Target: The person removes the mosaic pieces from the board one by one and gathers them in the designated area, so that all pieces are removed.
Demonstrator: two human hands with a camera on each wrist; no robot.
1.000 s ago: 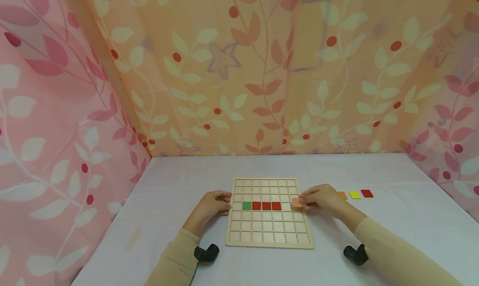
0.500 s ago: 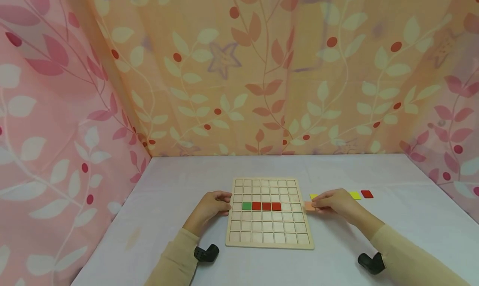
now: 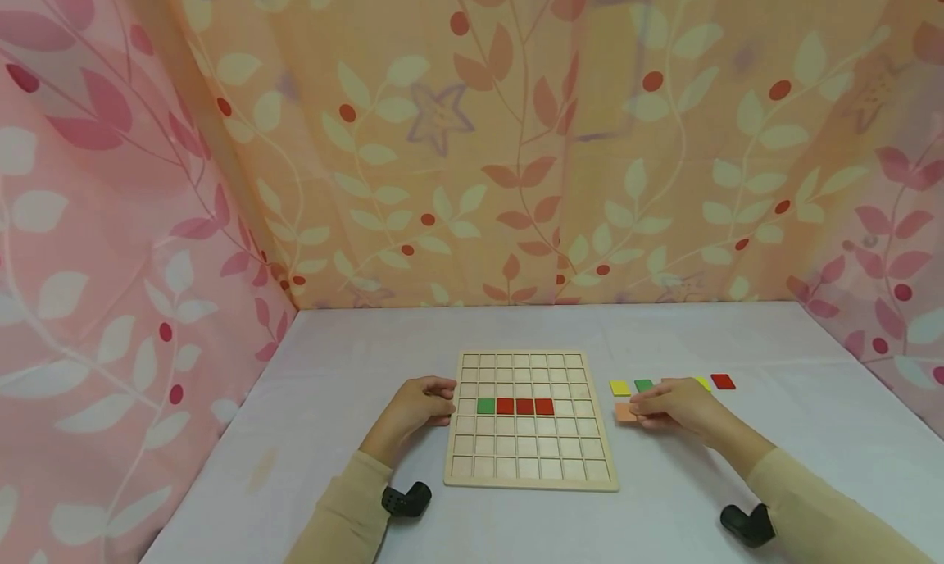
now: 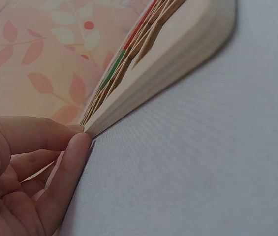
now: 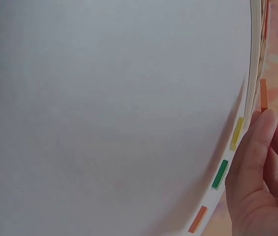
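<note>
A wooden grid board (image 3: pixel 531 470) lies flat on the white table, with a green tile (image 3: pixel 486 406) and several red tiles (image 3: pixel 524 406) side by side in one row of its cells. My left hand (image 3: pixel 416 408) pinches the board's left edge; thumb and forefinger meet at that edge in the left wrist view. To the right of the board, my right hand (image 3: pixel 678 407) holds an orange tile (image 3: pixel 625 414) between thumb and fingers. The right wrist view shows that tile (image 5: pixel 263 94) standing out past the fingertips.
Behind the right hand runs a row of loose tiles: a yellow tile (image 3: pixel 619 388), a green tile (image 3: pixel 644 385), an orange one partly hidden by the hand, another yellow tile (image 3: pixel 703 382) and a red tile (image 3: pixel 723 381). Patterned cloth walls (image 3: pixel 472 179) stand around the table.
The right hand has drawn back rightward from over the board's right edge, carrying the orange tile, and has uncovered the near yellow and green loose tiles. The left hand stays at the board.
</note>
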